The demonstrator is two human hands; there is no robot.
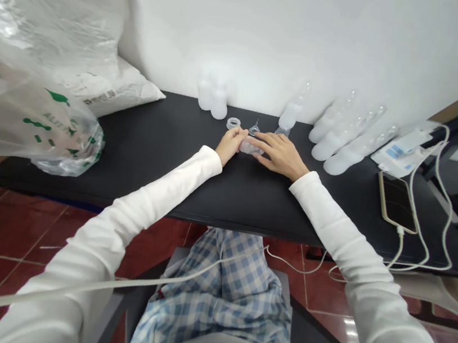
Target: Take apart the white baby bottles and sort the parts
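Note:
Both my hands meet at the middle of the black table (163, 151) around a small clear plastic bottle (251, 147) lying on its side. My left hand (230, 144) has its fingers curled on the bottle's left end. My right hand (278, 153) lies over its right end, fingers stretched along it. Just behind them lie a white ring-shaped cap (233, 122) and a clear pointed nozzle part (254, 128).
Several translucent bottles (344, 142) lean against the white wall at the right, and more bottles (213, 101) stand behind the hands. Large plastic bags (41, 82) fill the left. A phone (397, 202) on a white cable and a white box (402, 150) lie at the right.

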